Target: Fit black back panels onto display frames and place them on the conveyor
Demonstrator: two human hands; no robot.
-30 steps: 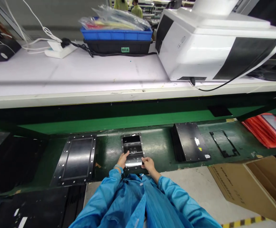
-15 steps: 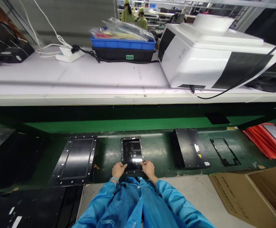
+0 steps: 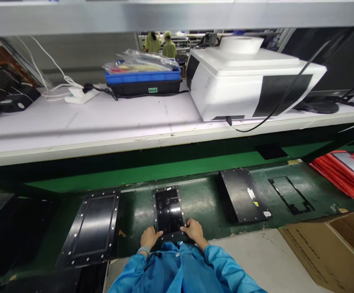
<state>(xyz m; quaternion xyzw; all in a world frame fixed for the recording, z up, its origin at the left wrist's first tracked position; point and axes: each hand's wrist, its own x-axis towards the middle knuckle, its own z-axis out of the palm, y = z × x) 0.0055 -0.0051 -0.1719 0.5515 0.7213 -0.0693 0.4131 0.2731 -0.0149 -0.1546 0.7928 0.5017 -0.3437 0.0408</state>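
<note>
A small black framed panel (image 3: 168, 209) with a glossy dark middle and light dots round its border lies on the green bench, right before my body. My left hand (image 3: 150, 237) grips its lower left corner, thumb on top. At the lower right corner my right hand (image 3: 194, 230) holds it the same way, thumb over the border. Fingers under the edge are hidden. To the left lies a larger black framed plate (image 3: 94, 226) with similar dots. A stack of black panels (image 3: 244, 195) with white and yellow labels sits to the right.
A thin black frame (image 3: 291, 195) and red padded sleeves (image 3: 341, 171) lie farther right. An open cardboard box (image 3: 320, 248) stands at the lower right. On the white shelf (image 3: 97, 126) are a blue tray (image 3: 143, 76) and a white machine (image 3: 241, 79). Two people work in the background.
The head view has shifted and tilted, so a shelf bar now crosses the top. Both hands keep their grip on the small framed panel, with little visible movement against it.
</note>
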